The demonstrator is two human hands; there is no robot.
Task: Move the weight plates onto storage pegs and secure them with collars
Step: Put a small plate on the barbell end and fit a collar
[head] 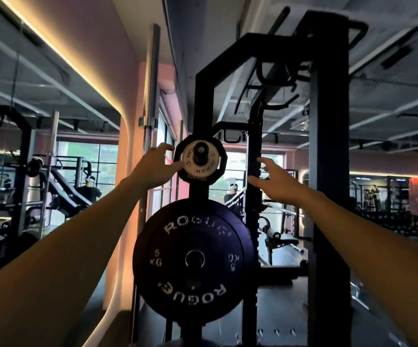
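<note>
Small plates point(199, 160) sit on the top peg point(199, 151) of the black rack point(326, 171), above the big 5 kg plate point(194, 257). My left hand point(156, 169) touches their edge with spread fingers. My right hand point(274, 180) is open, holding nothing. I should push them flat against the rack, then add a collar.
</note>
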